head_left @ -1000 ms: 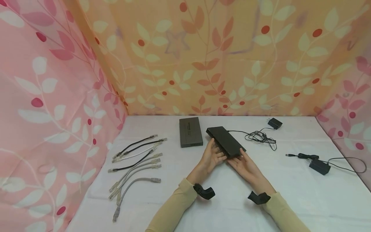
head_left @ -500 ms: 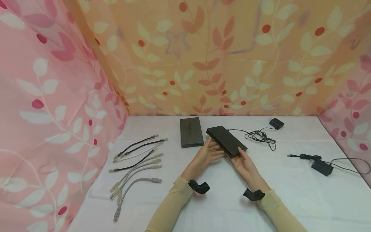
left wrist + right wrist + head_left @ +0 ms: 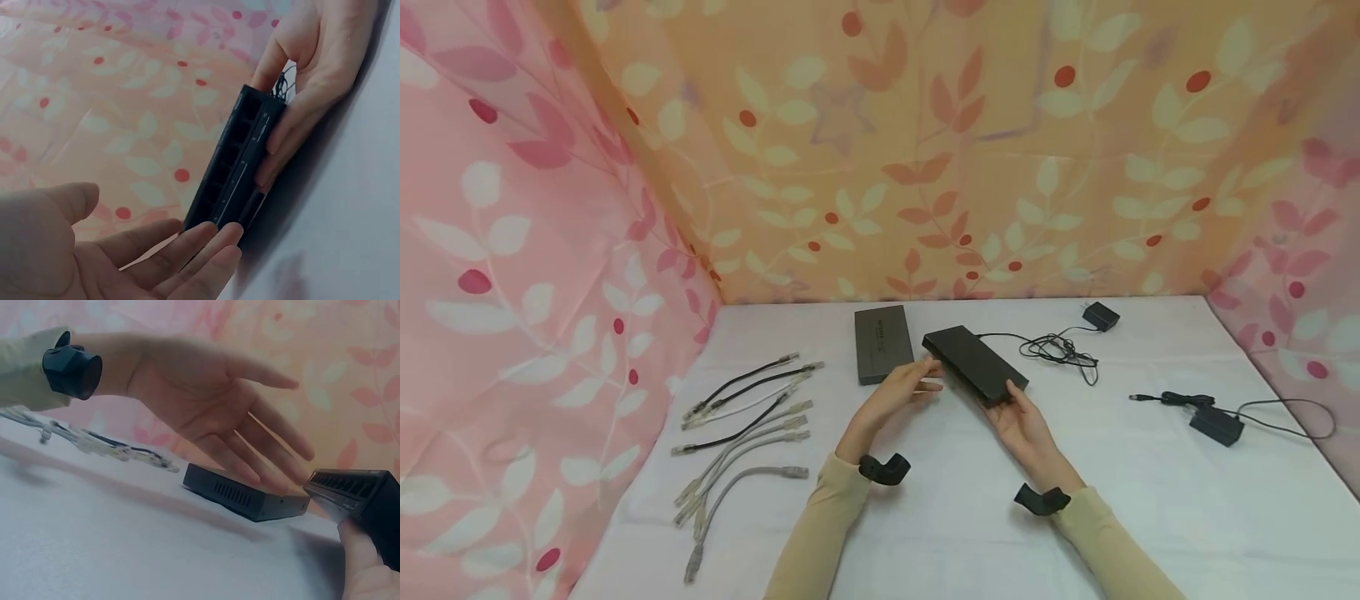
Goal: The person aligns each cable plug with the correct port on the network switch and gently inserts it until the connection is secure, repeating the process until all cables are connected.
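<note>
Gripping the black box at mid-frame, the right hand hangs over a white cloth.

Pink and orange leaf-patterned curtains fill the frame's left, top and right edges; cables lie at lower left, power adapters at right. Just right of the frame's centre, the black box slants diagonally, the right hand's fingers and thumb clasping its near end. Near the centre, the left hand is apart from it, fingers released and outstretched, beside the grey box. Lettering on the grey box and pale marks beside the black box's ports are too small to read.
</note>
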Motion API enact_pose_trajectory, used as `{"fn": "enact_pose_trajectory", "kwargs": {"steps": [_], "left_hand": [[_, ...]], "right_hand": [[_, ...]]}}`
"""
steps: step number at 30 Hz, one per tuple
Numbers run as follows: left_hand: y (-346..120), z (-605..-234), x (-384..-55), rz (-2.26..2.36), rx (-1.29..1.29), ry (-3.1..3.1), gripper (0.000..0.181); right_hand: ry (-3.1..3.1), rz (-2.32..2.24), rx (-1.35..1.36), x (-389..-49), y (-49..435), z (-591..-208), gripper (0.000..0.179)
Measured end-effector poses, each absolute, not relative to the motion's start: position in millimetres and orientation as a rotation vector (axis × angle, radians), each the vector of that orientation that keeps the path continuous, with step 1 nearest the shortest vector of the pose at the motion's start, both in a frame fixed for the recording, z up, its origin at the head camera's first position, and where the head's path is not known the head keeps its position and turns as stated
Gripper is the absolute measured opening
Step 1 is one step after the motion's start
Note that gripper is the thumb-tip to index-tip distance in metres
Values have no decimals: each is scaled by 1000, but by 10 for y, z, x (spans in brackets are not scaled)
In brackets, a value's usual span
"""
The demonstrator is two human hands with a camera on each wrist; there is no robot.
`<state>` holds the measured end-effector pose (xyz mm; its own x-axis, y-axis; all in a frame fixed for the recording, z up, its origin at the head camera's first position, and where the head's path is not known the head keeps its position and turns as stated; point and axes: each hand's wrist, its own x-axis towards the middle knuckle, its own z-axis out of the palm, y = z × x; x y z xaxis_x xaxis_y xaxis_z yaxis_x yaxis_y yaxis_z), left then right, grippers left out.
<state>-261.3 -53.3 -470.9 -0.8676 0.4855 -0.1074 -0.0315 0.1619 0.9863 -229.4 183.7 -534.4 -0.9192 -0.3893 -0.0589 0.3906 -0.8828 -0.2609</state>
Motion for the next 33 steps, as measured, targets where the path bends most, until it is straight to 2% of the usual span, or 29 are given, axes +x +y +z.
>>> {"fn": "enact_pose_trajectory", "kwargs": {"steps": [8, 21, 28, 33], "left_hand": [[-703, -4546, -2457, 1456, 613, 2519, 46], [-1267, -4557, -2105, 940, 643, 2775, 38], [-1586, -4618, -1880, 747, 648, 2849, 29], [-1823, -4650, -1670, 687, 588, 2904, 21]], "right_hand": [[333, -2704, -24, -2316, 1808, -5362, 67], [389, -2691, -46, -2325, 1793, -5369, 67], [319, -2696, -119, -2310, 1831, -5403, 64], [350, -2708, -54, -2284, 1848, -5366, 66]]}}
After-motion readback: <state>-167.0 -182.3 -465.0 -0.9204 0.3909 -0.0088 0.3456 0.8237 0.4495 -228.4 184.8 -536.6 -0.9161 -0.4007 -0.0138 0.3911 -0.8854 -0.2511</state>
